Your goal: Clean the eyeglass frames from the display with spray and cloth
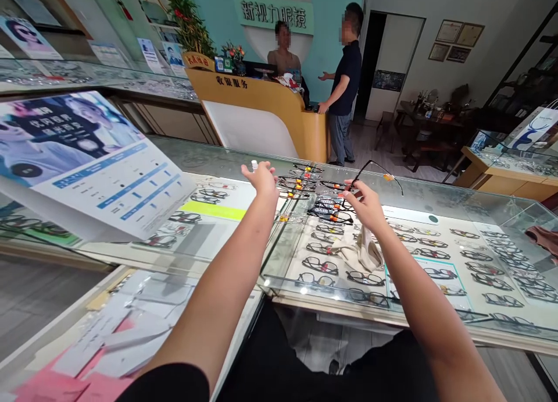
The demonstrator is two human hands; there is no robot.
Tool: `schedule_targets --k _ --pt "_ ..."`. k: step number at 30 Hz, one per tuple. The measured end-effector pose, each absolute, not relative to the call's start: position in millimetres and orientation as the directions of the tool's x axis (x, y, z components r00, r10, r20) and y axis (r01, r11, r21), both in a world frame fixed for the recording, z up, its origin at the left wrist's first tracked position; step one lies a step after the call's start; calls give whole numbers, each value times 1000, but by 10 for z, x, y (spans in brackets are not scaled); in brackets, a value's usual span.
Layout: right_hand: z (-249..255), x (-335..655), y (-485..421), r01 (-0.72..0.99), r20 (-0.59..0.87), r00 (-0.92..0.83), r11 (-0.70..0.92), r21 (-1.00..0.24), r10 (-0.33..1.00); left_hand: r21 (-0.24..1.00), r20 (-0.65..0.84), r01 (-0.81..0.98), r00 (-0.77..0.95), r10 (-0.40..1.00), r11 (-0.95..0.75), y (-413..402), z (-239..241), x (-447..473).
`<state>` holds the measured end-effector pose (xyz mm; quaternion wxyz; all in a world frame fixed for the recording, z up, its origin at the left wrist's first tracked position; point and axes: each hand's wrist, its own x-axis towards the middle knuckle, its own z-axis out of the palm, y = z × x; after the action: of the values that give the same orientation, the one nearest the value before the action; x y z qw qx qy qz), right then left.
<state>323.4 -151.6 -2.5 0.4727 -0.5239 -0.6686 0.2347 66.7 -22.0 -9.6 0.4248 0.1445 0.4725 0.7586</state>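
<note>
My left hand [261, 179] is held over the glass counter, its fingers curled around a small white-capped thing [254, 165]; the rest of that thing is hidden by the hand. In my right hand [367, 205] is a pair of eyeglasses with thin dark temples [370, 162] sticking up and an orange tag [387, 177]. Between my hands, several eyeglasses [299, 184] with orange and yellow tags lie in a row on the countertop. A beige cloth [361, 252] is below my right wrist; whether it touches the hand I cannot tell.
Under the glass of the display counter [279, 283] are rows of eyeglass frames. A tent-shaped printed card [100, 163] stands at left, above an open drawer [56, 309] of papers. Two people are at the wooden service desk [261, 105] beyond.
</note>
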Motion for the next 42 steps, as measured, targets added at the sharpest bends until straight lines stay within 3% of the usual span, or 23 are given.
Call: schedule_targets --k 4,14,21,26,29,32,37,42 --pt "-22 3239 -1519 484 380 -6 335 -809 925 786 -249 -604 -504 827 -131 -220 -100 581" --pt "24 3275 -1515 407 366 -11 339 -848 930 825 -221 -551 -520 825 -126 -270 -53 574" --pt "117 3372 -1520 195 408 -98 420 -887 908 895 49 -352 -535 844 -275 -421 112 813" --pt "149 3405 -1524 86 407 -113 417 -905 906 901 308 -205 -318 897 -382 -604 138 1036" --pt "156 3415 -1522 75 410 -122 420 -904 904 885 382 -216 -171 908 -413 -722 121 1170" --pt "153 3420 -1517 94 428 -138 442 -892 893 881 369 -321 10 929 -346 -834 102 1297" --pt "146 3406 -1519 123 457 -157 476 -871 876 891 282 -445 377 882 -94 -965 94 1400" --pt "147 3402 -1520 160 471 -138 489 -857 871 894 267 -449 509 818 -12 -1018 78 1391"
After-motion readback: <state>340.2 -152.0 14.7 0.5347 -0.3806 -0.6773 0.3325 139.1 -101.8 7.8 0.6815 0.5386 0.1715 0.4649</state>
